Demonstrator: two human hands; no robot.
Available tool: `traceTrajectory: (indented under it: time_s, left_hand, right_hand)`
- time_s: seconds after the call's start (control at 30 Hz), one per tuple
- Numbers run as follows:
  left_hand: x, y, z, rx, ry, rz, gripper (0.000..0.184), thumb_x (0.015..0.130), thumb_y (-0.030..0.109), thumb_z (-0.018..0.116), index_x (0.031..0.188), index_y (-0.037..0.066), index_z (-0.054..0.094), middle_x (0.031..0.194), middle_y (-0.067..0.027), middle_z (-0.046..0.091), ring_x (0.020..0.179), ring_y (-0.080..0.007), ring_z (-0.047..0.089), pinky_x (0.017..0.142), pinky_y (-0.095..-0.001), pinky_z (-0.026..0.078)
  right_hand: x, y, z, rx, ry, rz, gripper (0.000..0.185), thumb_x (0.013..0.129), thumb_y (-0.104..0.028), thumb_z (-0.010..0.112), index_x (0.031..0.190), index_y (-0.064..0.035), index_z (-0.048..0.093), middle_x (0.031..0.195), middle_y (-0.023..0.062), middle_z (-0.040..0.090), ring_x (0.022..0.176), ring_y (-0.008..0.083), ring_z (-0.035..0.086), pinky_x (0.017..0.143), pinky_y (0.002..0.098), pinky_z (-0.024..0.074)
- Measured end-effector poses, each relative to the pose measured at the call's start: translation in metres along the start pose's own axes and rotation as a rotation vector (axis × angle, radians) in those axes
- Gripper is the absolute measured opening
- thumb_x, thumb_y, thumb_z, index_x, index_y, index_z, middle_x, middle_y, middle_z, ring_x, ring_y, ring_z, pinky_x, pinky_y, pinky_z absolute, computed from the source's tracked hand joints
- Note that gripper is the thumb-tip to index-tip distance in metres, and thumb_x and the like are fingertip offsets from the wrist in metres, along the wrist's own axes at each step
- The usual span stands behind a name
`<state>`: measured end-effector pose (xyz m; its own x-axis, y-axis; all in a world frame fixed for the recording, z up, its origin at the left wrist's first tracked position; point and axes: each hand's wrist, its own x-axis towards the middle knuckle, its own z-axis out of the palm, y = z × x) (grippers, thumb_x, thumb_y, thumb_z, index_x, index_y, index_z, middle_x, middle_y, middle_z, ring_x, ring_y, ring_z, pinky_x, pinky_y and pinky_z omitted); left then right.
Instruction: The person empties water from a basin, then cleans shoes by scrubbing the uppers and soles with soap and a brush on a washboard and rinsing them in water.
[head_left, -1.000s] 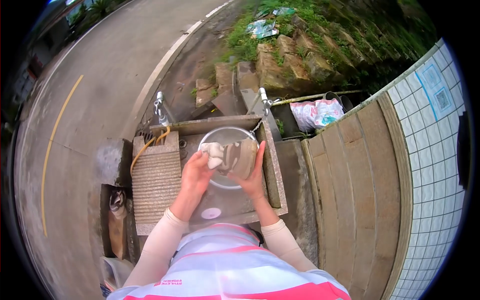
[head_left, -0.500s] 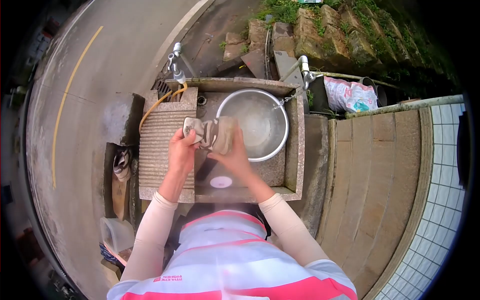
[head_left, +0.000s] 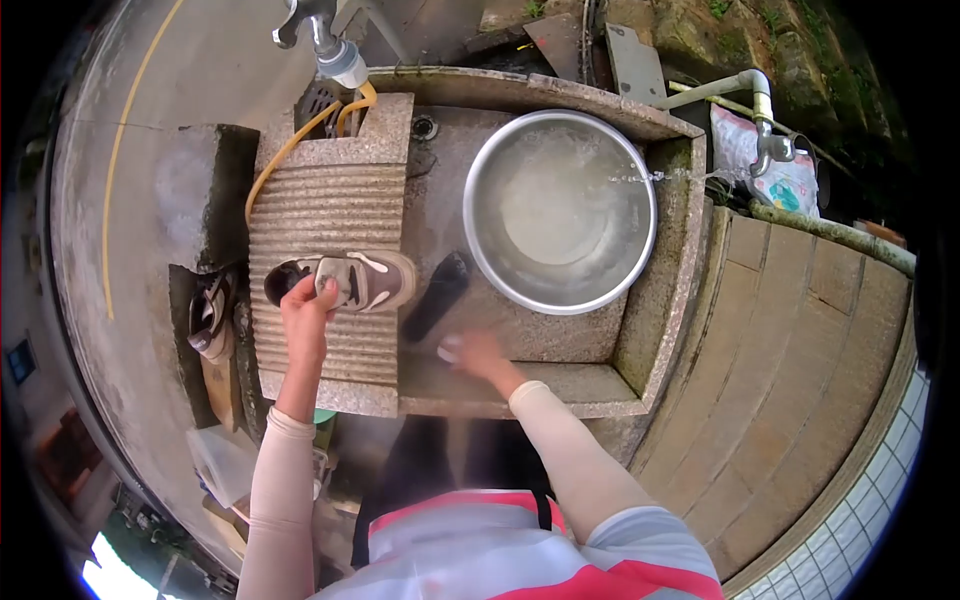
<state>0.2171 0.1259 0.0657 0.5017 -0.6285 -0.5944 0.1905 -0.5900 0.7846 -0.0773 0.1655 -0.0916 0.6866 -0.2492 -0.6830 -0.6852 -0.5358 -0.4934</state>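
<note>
A brown and beige sneaker (head_left: 385, 280) lies sole-down on the ridged washboard (head_left: 330, 215) of a stone sink. My left hand (head_left: 308, 318) is closed on the shoe's tongue, thumb on top. Lower in the sink basin, my right hand (head_left: 482, 358) is blurred, with its fingers around a pale oval bar (head_left: 450, 349) that looks like soap. Between the shoe and the metal basin lies a dark, elongated object (head_left: 438, 296) whose kind I cannot make out. The round metal basin (head_left: 476, 255) holds cloudy water.
Water runs from the right tap (head_left: 770, 150) into the metal basin. Another tap (head_left: 330, 45), with a yellow hose (head_left: 280, 165), stands at the upper left. A second shoe (head_left: 212, 318) sits in a ledge left of the sink. A printed sack (head_left: 785, 185) lies beyond the right wall.
The shoe has come down from both hands onto the washboard, held only by my left hand. My right hand has moved down to where the pale oval lay. The view has shifted closer.
</note>
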Motion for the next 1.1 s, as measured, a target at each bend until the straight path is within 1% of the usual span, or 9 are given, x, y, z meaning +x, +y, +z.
traceTrajectory:
  time_s: [0.03, 0.23, 0.33, 0.47, 0.53, 0.7, 0.87, 0.93, 1.1]
  left_hand:
    - [0.000, -0.008, 0.010, 0.037, -0.009, -0.076, 0.008, 0.085, 0.011, 0.068, 0.087, 0.004, 0.070, 0.073, 0.0037, 0.061, 0.062, -0.0038, 0.048, 0.052, -0.0216, 0.035]
    - [0.015, -0.016, -0.003, -0.205, -0.062, -0.160, 0.012, 0.087, 0.002, 0.063, 0.096, 0.001, 0.070, 0.083, -0.0012, 0.066, 0.068, -0.0074, 0.054, 0.058, -0.0223, 0.040]
    - [0.011, -0.013, -0.003, 0.228, -0.062, 0.171, 0.010, 0.086, 0.002, 0.064, 0.095, -0.001, 0.068, 0.082, 0.0009, 0.063, 0.072, -0.0074, 0.054, 0.064, -0.0217, 0.041]
    - [0.001, 0.001, 0.017, 0.377, -0.045, 0.321, 0.011, 0.085, 0.003, 0.065, 0.095, -0.002, 0.066, 0.080, 0.0034, 0.058, 0.077, -0.0066, 0.052, 0.071, -0.0201, 0.041]
    - [0.015, -0.012, 0.006, 0.168, -0.076, 0.141, 0.015, 0.087, 0.005, 0.064, 0.099, -0.002, 0.068, 0.084, 0.0011, 0.063, 0.078, -0.0065, 0.054, 0.074, -0.0210, 0.043]
    - [0.027, -0.007, -0.008, -0.193, -0.123, -0.156, 0.019, 0.090, 0.004, 0.058, 0.105, -0.005, 0.066, 0.093, -0.0076, 0.069, 0.082, -0.0140, 0.063, 0.077, -0.0259, 0.049]
    - [0.029, -0.001, -0.008, -0.377, -0.136, -0.229, 0.023, 0.090, -0.001, 0.055, 0.111, -0.006, 0.063, 0.100, -0.0116, 0.068, 0.090, -0.0185, 0.064, 0.083, -0.0297, 0.051]
    - [0.031, -0.013, -0.007, -0.412, -0.115, -0.224, 0.025, 0.090, -0.002, 0.054, 0.114, -0.007, 0.061, 0.105, -0.0126, 0.066, 0.095, -0.0201, 0.064, 0.086, -0.0314, 0.051]
    - [0.023, -0.037, 0.008, -0.518, -0.092, -0.154, 0.024, 0.096, 0.004, 0.047, 0.115, -0.004, 0.060, 0.108, -0.0123, 0.065, 0.096, -0.0212, 0.064, 0.085, -0.0324, 0.053]
  right_hand:
    - [0.007, -0.005, 0.012, -0.038, -0.025, 0.019, 0.062, 0.081, -0.055, 0.061, 0.139, -0.0400, 0.044, 0.128, 0.0110, 0.050, 0.119, 0.0277, 0.046, 0.093, 0.0434, 0.0413]
    - [-0.002, -0.002, 0.008, 0.405, 0.032, 0.288, 0.087, 0.070, -0.048, 0.075, 0.144, -0.0211, 0.039, 0.120, 0.0178, 0.055, 0.106, 0.0347, 0.056, 0.093, 0.0435, 0.0449]
    - [-0.019, 0.015, -0.010, 0.790, 0.378, 0.035, 0.093, 0.067, -0.041, 0.080, 0.145, -0.0141, 0.037, 0.121, 0.0174, 0.054, 0.104, 0.0330, 0.057, 0.092, 0.0425, 0.0456]
    - [-0.049, 0.087, -0.095, 0.554, 0.944, 0.138, 0.079, 0.069, -0.031, 0.079, 0.139, -0.0184, 0.044, 0.115, 0.0151, 0.052, 0.102, 0.0302, 0.053, 0.086, 0.0411, 0.0459]
    - [-0.043, 0.166, -0.102, 0.059, 0.873, 0.414, 0.070, 0.068, -0.030, 0.077, 0.132, -0.0194, 0.050, 0.110, 0.0130, 0.052, 0.103, 0.0324, 0.051, 0.083, 0.0455, 0.0449]
    - [0.029, 0.172, -0.113, 0.173, 0.801, 1.182, 0.081, 0.074, -0.040, 0.074, 0.142, -0.0197, 0.035, 0.116, 0.0168, 0.053, 0.107, 0.0344, 0.052, 0.088, 0.0460, 0.0450]
    - [0.077, 0.086, -0.133, 1.098, 1.265, 0.113, 0.077, 0.081, -0.029, 0.073, 0.142, 0.0005, 0.037, 0.122, 0.0220, 0.055, 0.111, 0.0295, 0.056, 0.095, 0.0375, 0.0421]
    - [0.035, 0.013, -0.179, 0.875, 1.158, 0.071, 0.066, 0.090, -0.040, 0.063, 0.144, -0.0107, 0.039, 0.103, 0.0176, 0.057, 0.098, 0.0301, 0.055, 0.087, 0.0377, 0.0440]
    - [0.028, -0.135, -0.180, 0.394, 1.085, -0.110, 0.054, 0.087, -0.036, 0.063, 0.136, -0.0150, 0.052, 0.108, 0.0177, 0.048, 0.102, 0.0349, 0.046, 0.092, 0.0445, 0.0392]
